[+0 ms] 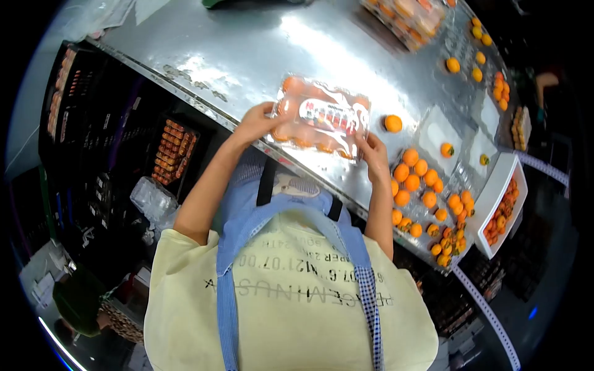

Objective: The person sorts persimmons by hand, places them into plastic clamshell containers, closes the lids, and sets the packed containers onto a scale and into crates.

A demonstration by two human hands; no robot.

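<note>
A clear plastic pack of orange fruit [318, 117], with a printed label on its lid, is tilted up at the near edge of the metal table. My left hand [257, 122] grips its left side, fingers bent around the edge. At the lower right corner, my right hand [374, 154] pinches the plastic. A single orange fruit [393, 123] lies just right of the pack. Beyond my right hand are several loose persimmons [411, 173], some with green tops showing.
The metal table [247, 43] runs diagonally ahead. More packed fruit [408, 21] stands at the far side. A white foam box [518, 170] of fruit is at the right end. Dark crates [93, 123] stand below on the left, near a crumpled plastic bag [153, 201].
</note>
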